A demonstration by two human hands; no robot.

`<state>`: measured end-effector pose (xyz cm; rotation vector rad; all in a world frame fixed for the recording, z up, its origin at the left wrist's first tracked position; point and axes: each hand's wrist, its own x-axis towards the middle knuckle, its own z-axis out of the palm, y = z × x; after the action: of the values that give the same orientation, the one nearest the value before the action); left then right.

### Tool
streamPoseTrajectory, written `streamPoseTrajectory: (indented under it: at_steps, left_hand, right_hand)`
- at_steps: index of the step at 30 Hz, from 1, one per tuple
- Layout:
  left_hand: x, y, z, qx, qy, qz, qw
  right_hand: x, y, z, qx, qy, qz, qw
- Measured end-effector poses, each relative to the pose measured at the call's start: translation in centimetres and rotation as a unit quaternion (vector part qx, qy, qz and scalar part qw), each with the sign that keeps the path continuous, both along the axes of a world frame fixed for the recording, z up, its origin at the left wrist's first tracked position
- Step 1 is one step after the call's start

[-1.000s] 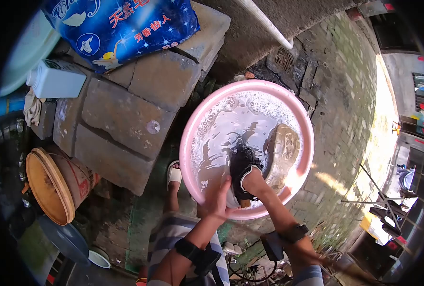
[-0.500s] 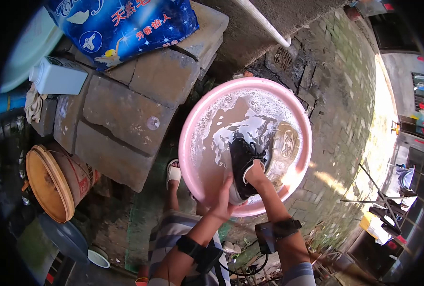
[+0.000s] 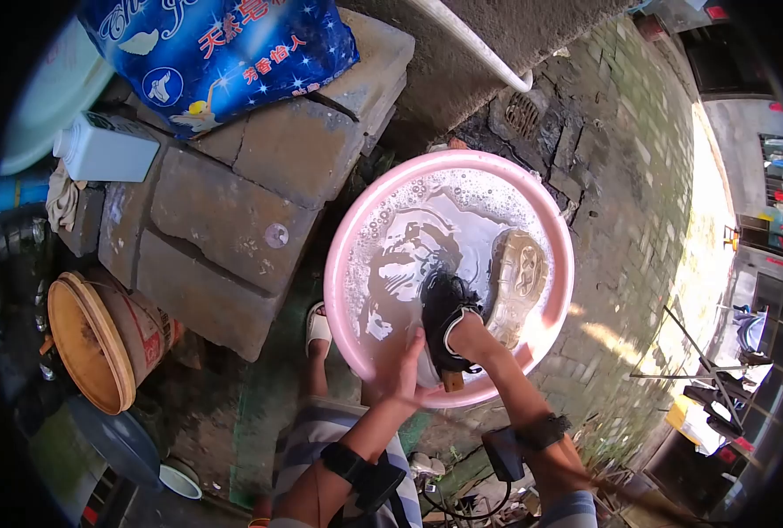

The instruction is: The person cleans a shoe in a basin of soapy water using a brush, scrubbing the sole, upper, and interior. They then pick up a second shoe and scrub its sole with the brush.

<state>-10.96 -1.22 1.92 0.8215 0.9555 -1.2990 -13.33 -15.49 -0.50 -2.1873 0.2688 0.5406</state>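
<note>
In the head view, the black shoe (image 3: 446,317) lies toe-down in the basin's (image 3: 338,290) water, between the half-open left hand (image 3: 398,374) cupped against its side and the right hand (image 3: 469,338) inside it, fingers hidden, grip unclear.

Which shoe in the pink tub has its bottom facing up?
The sole-up shoe, at the right in the pink tub, showing its pale, grooved bottom. The black shoe shows its dark upper, with the right hand in its opening.

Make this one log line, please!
left hand: against black shoe | right hand: in its opening | pink tub: sudsy water, second shoe sole-up
</note>
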Motion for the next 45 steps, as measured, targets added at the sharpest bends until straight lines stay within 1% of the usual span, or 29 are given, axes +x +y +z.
streamPoseTrajectory:
  at_steps: [1,2,3,5,6,7,10,11,13,14,17,18,19,21,23,25,29,30,31,32,35,36,37,39,40,41,43,44,45]
  left_hand:
    - [-0.2,0.2,-0.6,-0.015,0.017,0.015,1.000]
    - [-0.9,0.4,-1.0,-0.030,0.039,0.031,0.998]
    - [-1.3,0.3,-1.1,-0.031,0.040,0.030,0.998]
    - [-1.5,0.1,-1.3,-0.006,0.059,0.043,0.997]
    - [-1.2,-0.3,-0.2,-0.004,0.028,0.036,0.999]
    - [-1.2,-0.2,-0.5,-0.002,0.026,0.036,0.999]
    - [-1.4,0.0,-0.9,0.009,0.046,0.074,0.996]
    - [-1.3,0.1,-0.9,0.010,0.045,0.074,0.996]
    - [-1.1,0.1,-0.6,0.000,0.035,0.068,0.997]
    - [-1.3,0.2,-0.7,0.000,0.035,0.068,0.997]
    - [-1.5,0.1,-1.4,-0.043,0.040,0.057,0.997]
    - [-1.7,0.1,-1.6,-0.025,0.035,0.071,0.997]
    - [-1.9,0.2,-1.8,-0.007,0.030,0.086,0.996]
    - [-2.3,0.4,-2.0,-0.018,-0.017,0.075,0.997]
    - [-1.9,0.3,-1.7,-0.030,-0.063,0.062,0.996]
    - [-1.5,0.2,-0.6,0.009,-0.008,0.028,1.000]
    - [-1.2,0.2,-1.1,-0.027,-0.013,0.035,0.999]
    - [-1.2,0.2,-1.0,0.023,0.025,0.018,0.999]
    - [-1.0,0.1,-1.0,0.074,0.062,0.001,0.995]
    - [-1.0,0.2,-1.0,0.076,0.064,-0.001,0.995]
    - [-1.3,-0.3,-0.5,-0.008,0.085,0.077,0.993]
    - [-1.4,-0.4,-0.3,-0.006,0.082,0.083,0.993]
    - [-1.4,-0.3,-0.2,-0.003,0.079,0.090,0.993]
    - [-1.1,-0.7,-0.4,0.011,0.088,0.105,0.991]
    - [-1.0,-0.6,-0.4,0.022,0.099,0.115,0.988]
    - [-1.0,-0.4,-0.3,0.034,0.110,0.126,0.985]
    - [-1.2,-0.2,-0.3,0.030,0.100,0.117,0.988]
    - [-1.3,-0.4,-0.2,0.020,0.089,0.108,0.990]
    - [-1.5,-0.5,-0.4,0.017,0.088,0.107,0.990]
  right_hand:
    - [0.2,0.0,-1.1,-0.087,-0.050,0.100,0.990]
    - [-0.4,0.0,-2.9,-0.121,0.069,0.153,0.978]
    - [-0.5,0.3,-2.7,-0.122,0.070,0.153,0.978]
    - [0.0,1.7,-2.0,-0.001,0.026,-0.136,0.990]
    - [0.9,2.1,-2.3,-0.179,-0.039,-0.026,0.983]
    - [1.3,2.6,-2.2,-0.178,-0.041,-0.027,0.983]
    - [1.2,4.2,-2.0,-0.045,-0.003,-0.279,0.959]
    - [1.3,4.1,-2.1,-0.044,-0.003,-0.280,0.959]
    - [1.6,3.4,-1.9,-0.083,-0.012,-0.192,0.978]
    - [0.9,2.8,-2.7,-0.149,-0.132,-0.091,0.976]
    - [-0.4,1.7,-3.4,-0.028,-0.048,-0.111,0.992]
    - [-0.7,1.0,-1.5,0.068,0.087,-0.185,0.976]
    - [-0.8,1.0,-0.6,0.067,0.086,-0.185,0.977]
    - [-0.6,1.0,1.1,0.035,-0.049,-0.062,0.996]
    - [0.2,0.9,3.3,0.064,0.004,-0.089,0.994]
    - [-0.7,0.9,3.5,0.114,0.042,-0.148,0.981]
    - [-1.6,0.2,0.7,0.107,0.067,-0.116,0.985]
    - [-1.3,0.2,-0.4,-0.021,0.014,0.035,0.999]
    - [-1.1,0.3,-1.7,-0.148,-0.040,0.185,0.971]
    - [-1.3,1.0,-3.3,-0.074,-0.033,0.042,0.996]
    - [-0.5,1.7,-2.9,-0.049,0.121,-0.066,0.989]
    - [0.9,1.8,-1.8,-0.108,0.033,0.023,0.993]
    - [0.7,2.2,-3.0,-0.105,0.032,0.024,0.994]
    - [0.4,2.8,-5.0,-0.288,-0.026,0.104,0.952]
    - [0.1,3.0,-4.8,-0.197,-0.096,0.001,0.976]
    - [-0.1,3.0,-4.7,-0.196,-0.098,0.000,0.976]
    - [0.4,2.7,-2.7,0.014,0.011,-0.212,0.977]
    - [0.8,1.9,-1.9,0.122,0.067,-0.260,0.955]
    - [0.7,1.3,-1.4,0.134,0.094,-0.222,0.961]
